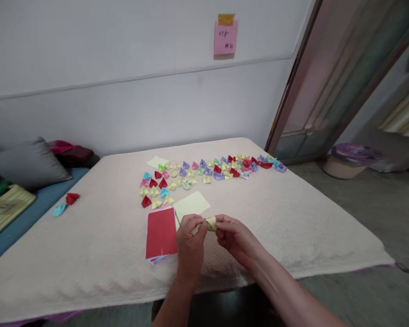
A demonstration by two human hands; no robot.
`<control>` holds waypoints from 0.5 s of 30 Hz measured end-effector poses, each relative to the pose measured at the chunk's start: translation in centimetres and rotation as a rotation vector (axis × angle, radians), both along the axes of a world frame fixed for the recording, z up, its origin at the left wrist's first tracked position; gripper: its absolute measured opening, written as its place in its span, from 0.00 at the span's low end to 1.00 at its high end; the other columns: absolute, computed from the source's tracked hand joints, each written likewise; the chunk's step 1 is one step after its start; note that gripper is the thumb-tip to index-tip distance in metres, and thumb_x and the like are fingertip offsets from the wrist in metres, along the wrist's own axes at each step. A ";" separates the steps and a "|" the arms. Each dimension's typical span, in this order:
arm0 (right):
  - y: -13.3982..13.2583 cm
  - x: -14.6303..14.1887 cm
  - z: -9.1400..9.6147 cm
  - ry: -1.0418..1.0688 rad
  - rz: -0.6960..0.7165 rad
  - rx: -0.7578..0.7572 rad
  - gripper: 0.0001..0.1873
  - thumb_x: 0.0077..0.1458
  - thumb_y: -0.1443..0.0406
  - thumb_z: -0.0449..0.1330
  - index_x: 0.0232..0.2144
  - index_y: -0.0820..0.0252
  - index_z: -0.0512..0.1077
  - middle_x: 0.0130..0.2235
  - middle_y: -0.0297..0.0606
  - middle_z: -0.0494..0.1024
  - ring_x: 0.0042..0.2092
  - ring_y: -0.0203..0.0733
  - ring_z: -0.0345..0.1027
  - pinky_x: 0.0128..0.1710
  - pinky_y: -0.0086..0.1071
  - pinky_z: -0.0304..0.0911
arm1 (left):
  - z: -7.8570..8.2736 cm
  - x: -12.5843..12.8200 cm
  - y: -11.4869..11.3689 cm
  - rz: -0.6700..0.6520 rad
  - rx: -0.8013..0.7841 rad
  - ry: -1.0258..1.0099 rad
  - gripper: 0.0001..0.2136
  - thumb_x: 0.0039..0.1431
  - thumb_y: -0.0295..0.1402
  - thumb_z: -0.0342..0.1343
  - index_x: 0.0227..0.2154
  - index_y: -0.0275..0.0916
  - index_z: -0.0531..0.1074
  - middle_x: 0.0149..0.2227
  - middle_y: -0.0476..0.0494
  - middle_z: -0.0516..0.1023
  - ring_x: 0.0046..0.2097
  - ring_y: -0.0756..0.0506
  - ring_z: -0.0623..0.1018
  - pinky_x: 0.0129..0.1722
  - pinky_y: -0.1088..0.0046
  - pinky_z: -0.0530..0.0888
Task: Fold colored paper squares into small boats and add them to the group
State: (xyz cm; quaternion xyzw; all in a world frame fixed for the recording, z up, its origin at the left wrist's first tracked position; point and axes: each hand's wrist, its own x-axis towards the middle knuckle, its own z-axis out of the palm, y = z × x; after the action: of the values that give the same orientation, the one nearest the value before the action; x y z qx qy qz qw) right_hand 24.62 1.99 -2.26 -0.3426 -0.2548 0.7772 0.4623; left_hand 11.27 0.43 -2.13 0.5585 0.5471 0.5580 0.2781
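Pinching the small folded paper (211, 223) from both sides, a person's two hands meet above the near edge of the white cloth (310, 227). The left hand (191, 240) grasps its left edge between thumb and fingertips; the right hand (237, 236) grasps its right edge in the same way, the forearm slanting in from the near right. The paper thus lies directly right of the left fingertips and directly left of the right ones, touching both, so neither hand is nearer. Fingers cover its two ends, so its long axis cannot be told; a slanting fold line crosses the part that shows. Just beside the left hand, on its left, lies a stack (161, 234) with a red sheet on top, its long side running near to far. A pale yellow sheet (195, 201) lies just beyond the hands, between the stack and the far rows of small folded shapes (217, 169), which stretch from the middle of the cloth to its far right corner. Well apart at the left lie a red piece (71, 198) and a blue piece (59, 209), close together.
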 end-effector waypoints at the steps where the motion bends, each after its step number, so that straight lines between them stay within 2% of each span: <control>1: -0.1 -0.2 0.0 -0.053 0.004 0.048 0.07 0.39 0.72 0.63 0.26 0.62 0.71 0.20 0.27 0.64 0.21 0.27 0.51 0.20 0.25 0.42 | 0.0 0.0 0.0 0.011 -0.014 -0.023 0.05 0.53 0.28 0.54 0.24 0.40 0.73 0.31 0.48 0.72 0.36 0.48 0.72 0.37 0.73 0.67; 4: -0.4 -0.7 -0.5 -0.192 -0.016 0.122 0.06 0.39 0.73 0.60 0.25 0.63 0.70 0.19 0.26 0.63 0.20 0.27 0.49 0.20 0.26 0.40 | 0.2 -0.1 0.0 0.032 -0.049 -0.062 0.06 0.53 0.28 0.53 0.23 0.39 0.72 0.28 0.50 0.71 0.33 0.49 0.71 0.33 0.74 0.67; 6: -0.5 -1.0 -1.0 -0.228 -0.043 0.122 0.02 0.42 0.71 0.59 0.23 0.62 0.69 0.17 0.26 0.62 0.20 0.28 0.49 0.20 0.27 0.41 | 0.3 -0.1 0.0 0.044 -0.055 -0.054 0.06 0.52 0.28 0.53 0.22 0.39 0.71 0.27 0.50 0.71 0.32 0.49 0.71 0.33 0.74 0.66; 9: -0.5 -1.3 -1.4 -0.250 -0.099 0.136 0.02 0.45 0.68 0.58 0.23 0.62 0.67 0.17 0.27 0.62 0.20 0.29 0.50 0.21 0.28 0.43 | 0.3 0.2 -0.1 0.055 -0.047 0.001 0.06 0.52 0.28 0.54 0.22 0.38 0.71 0.27 0.50 0.71 0.32 0.49 0.71 0.33 0.75 0.66; 15: -0.8 -1.8 -0.8 -0.388 -0.222 0.174 0.05 0.45 0.67 0.58 0.21 0.60 0.65 0.16 0.26 0.62 0.20 0.30 0.52 0.21 0.28 0.47 | -0.3 1.1 -0.5 0.079 -0.030 0.172 0.05 0.52 0.27 0.53 0.23 0.38 0.69 0.27 0.50 0.70 0.32 0.49 0.70 0.33 0.74 0.65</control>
State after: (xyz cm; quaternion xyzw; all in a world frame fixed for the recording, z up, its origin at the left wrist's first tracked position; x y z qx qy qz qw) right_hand 22.86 1.20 -3.06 -0.4704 -0.3656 0.6164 0.5149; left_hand 12.32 -0.12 -2.43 0.5783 0.5990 0.5100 0.2162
